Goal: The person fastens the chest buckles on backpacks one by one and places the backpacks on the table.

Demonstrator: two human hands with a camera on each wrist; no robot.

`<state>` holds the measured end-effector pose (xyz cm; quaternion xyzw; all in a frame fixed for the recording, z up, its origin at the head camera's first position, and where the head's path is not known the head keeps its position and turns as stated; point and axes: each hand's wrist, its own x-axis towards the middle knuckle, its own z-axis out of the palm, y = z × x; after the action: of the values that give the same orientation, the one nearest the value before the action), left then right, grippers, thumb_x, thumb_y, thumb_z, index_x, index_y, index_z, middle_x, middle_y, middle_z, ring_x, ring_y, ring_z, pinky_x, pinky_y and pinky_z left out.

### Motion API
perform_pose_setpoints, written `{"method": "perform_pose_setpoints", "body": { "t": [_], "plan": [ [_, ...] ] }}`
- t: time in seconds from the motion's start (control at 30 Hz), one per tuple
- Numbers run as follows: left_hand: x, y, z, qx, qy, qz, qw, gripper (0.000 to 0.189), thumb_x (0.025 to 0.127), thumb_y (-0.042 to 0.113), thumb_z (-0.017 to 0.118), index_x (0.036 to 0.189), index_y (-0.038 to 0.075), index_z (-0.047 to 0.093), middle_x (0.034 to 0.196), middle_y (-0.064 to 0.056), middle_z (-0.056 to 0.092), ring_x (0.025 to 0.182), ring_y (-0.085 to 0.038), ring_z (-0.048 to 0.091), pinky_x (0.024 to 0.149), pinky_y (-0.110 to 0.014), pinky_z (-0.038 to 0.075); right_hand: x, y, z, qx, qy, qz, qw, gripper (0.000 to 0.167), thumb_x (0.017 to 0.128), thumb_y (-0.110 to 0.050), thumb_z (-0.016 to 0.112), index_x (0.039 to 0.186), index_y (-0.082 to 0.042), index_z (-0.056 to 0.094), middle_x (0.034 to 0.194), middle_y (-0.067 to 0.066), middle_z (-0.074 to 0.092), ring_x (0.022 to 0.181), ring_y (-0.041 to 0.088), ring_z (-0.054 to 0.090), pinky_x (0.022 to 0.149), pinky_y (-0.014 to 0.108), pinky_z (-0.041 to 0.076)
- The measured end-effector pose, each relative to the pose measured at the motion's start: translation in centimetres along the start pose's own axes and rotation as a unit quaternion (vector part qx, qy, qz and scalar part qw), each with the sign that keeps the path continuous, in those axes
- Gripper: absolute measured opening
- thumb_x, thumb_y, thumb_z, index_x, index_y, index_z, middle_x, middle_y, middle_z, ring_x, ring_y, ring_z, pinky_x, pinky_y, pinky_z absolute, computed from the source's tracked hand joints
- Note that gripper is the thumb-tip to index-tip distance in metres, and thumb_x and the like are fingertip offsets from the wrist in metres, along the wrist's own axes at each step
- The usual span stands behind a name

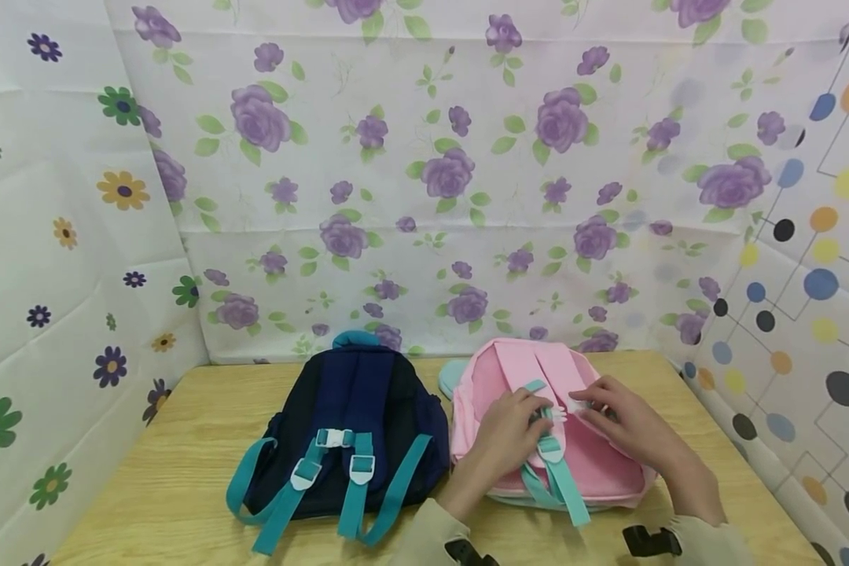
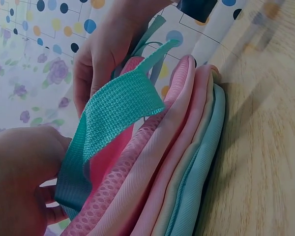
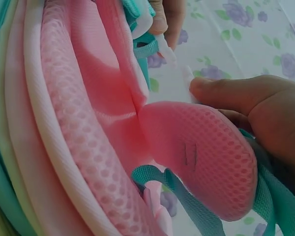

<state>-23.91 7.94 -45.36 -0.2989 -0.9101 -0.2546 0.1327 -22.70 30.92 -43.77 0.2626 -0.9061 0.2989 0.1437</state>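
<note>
A pink backpack lies with its straps facing up, on the right of the table. Between the fingers of my left hand is a white pronged buckle half on a teal strap. My right hand pinches the other white buckle half between thumb and fingers, mostly hidden by them. The two halves face each other, with a small gap showing in the right wrist view. One padded shoulder strap stands bent up beside the right hand.
A navy backpack lies to the left, its white chest buckle fastened and teal straps spread toward the front. A light teal rounded item pokes out behind the pink backpack. Patterned cloth walls surround the wooden table.
</note>
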Motion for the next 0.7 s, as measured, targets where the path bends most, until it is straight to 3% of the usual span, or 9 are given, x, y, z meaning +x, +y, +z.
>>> {"method": "perform_pose_setpoints", "body": {
  "t": [0.43,0.7],
  "plan": [
    [-0.19,-0.02,-0.19,0.008,-0.007,-0.005,0.9999,0.027,0.098,0.036,0.062,0.122,0.025,0.069,0.114,0.008,0.066,0.098,-0.009,0.060,0.085,-0.024,0.048,0.25,-0.57,0.55,0.021,-0.033,-0.022,0.9990,0.021,0.095,-0.007,0.066,0.115,-0.009,0.072,0.099,-0.005,0.058,0.081,-0.001,0.051,0.065,0.021,0.048],
    [0.00,0.12,0.09,0.009,0.004,-0.002,1.0000,0.027,0.098,0.036,0.062,0.121,0.023,0.070,0.110,0.007,0.066,0.095,-0.008,0.059,0.083,-0.021,0.047,0.49,-0.82,0.75,0.014,-0.027,-0.031,0.9990,0.020,0.094,-0.004,0.066,0.112,-0.010,0.073,0.099,-0.006,0.059,0.079,-0.002,0.050,0.065,0.021,0.047]
  ]
}}
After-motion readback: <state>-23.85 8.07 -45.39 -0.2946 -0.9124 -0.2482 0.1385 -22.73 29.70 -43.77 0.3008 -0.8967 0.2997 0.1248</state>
